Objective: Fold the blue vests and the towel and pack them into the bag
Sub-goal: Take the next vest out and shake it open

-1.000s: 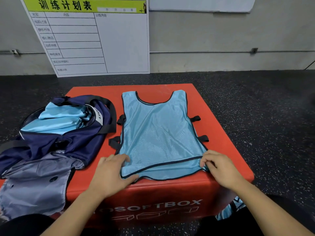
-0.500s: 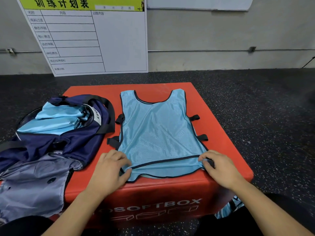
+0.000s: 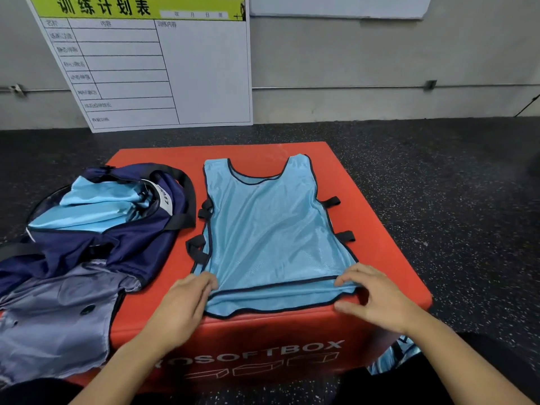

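Presently my left hand (image 3: 182, 302) and right hand (image 3: 377, 298) pinch the hem corners of the blue vest (image 3: 271, 229); I should lift both evenly, keeping the fold square

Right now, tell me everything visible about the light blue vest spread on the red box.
The light blue vest is shiny mesh-like fabric edged in dark piping, with a scooped neck pointing away and black strap tabs on both sides. It lies flat and unfolded on the red box, its lower hem drooping slightly over the near edge. The left hand pinches its near left corner; the right hand holds the near right corner, fingers on the fabric. The navy bag lies beside it.
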### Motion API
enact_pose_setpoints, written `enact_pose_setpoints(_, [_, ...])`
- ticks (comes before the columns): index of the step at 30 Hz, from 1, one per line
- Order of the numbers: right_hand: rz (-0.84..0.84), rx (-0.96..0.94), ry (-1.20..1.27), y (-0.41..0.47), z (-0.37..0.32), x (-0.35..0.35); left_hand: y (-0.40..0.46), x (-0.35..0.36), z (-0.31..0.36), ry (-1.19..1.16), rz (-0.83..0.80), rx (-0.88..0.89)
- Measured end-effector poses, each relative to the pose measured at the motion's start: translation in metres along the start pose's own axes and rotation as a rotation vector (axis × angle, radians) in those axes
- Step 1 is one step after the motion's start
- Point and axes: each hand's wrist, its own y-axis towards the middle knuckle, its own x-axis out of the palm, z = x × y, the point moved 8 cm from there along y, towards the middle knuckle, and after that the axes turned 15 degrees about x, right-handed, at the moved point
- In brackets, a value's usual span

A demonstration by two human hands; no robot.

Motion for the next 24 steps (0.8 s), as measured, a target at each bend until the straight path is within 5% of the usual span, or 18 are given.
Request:
enact_pose_setpoints(7, [0.07, -0.039, -0.008, -0.001, 0.002, -0.005, -0.015, 0.008, 0.016, 0.168, -0.16, 0.122])
enact_pose_setpoints(18, [0.307, -0.129, 0.0, -0.003, -0.061, -0.057, 0.009, -0.007, 0.03, 0.208, 0.081, -0.171])
enact_pose_setpoints(24, [0.376, -0.182, 0.024, 0.015, -0.096, -0.13, 0.049, -0.1, 0.025, 0.038, 0.357, -0.214])
